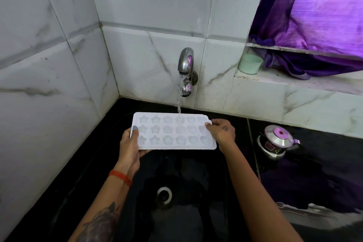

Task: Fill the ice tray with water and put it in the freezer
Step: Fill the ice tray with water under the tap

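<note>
Ice tray point(173, 131) held level over sink point(196, 212), under tap point(185, 61) stream at far edge. Left hand point(129, 143) gripping left end; right hand point(222, 130) pinching right end. Advised: keep flat, shift slowly across cells, avoid overfilling.

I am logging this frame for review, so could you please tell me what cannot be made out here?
- Head view: how full the ice tray cells are; white plastic and glare hide the water level.
- Left hand fingers: under the tray, hidden by it.
- Green cup contents: its rim blocks the inside.
- Steel pot contents: covered by its lid.
- Freezer: outside the frame.
</note>
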`<state>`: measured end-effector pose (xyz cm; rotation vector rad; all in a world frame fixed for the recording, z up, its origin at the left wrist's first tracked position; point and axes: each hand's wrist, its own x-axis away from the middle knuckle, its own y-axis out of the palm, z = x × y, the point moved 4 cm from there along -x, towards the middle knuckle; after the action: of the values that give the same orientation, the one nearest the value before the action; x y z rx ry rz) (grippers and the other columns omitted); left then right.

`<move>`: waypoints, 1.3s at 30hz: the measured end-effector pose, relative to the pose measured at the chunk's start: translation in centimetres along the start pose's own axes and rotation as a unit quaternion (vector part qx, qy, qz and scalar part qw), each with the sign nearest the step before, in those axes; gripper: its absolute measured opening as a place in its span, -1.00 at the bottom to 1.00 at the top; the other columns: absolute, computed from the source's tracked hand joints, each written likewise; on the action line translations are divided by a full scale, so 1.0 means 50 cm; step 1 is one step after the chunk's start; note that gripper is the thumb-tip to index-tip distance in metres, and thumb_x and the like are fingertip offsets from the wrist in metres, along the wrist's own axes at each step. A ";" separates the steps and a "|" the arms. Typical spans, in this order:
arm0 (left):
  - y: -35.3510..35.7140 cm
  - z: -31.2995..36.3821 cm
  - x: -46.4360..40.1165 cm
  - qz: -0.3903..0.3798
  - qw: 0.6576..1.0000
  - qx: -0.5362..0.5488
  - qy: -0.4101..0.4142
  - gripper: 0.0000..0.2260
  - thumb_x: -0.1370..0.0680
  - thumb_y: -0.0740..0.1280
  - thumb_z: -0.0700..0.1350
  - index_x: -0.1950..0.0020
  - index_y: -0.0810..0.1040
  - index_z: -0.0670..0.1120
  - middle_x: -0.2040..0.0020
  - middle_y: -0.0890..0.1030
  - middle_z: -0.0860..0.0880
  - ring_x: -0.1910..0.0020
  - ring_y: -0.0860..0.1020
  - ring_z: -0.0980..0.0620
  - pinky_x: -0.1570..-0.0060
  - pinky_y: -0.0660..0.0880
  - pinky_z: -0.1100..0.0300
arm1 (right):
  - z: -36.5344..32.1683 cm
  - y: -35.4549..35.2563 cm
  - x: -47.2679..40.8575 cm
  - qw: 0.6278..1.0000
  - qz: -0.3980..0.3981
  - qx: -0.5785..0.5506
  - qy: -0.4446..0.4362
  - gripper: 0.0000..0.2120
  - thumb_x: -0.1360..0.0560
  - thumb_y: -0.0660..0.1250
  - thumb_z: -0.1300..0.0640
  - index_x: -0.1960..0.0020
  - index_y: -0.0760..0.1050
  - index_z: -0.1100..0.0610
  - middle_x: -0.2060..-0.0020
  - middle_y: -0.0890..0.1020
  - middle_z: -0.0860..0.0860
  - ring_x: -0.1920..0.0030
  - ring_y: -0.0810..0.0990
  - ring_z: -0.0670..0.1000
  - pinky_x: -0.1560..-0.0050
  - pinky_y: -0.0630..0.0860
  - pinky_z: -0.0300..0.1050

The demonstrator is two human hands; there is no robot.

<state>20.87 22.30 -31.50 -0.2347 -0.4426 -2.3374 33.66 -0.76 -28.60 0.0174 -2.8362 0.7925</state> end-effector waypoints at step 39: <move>-0.029 -0.003 0.005 0.023 1.000 -0.004 0.000 -0.79 -0.63 0.13 -0.03 -0.17 0.41 -0.11 0.05 0.59 -0.03 0.10 0.58 0.02 0.27 0.55 0.08 | -0.209 0.132 -0.128 0.994 -0.066 -0.078 -0.034 -0.61 -0.32 0.37 -0.16 0.20 0.56 0.20 0.34 0.55 0.04 0.25 0.53 0.07 0.21 0.49 -0.09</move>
<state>19.69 23.03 -31.92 -0.2465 -0.4224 -2.2947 41.45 10.01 -24.47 0.2116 -2.9149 0.5522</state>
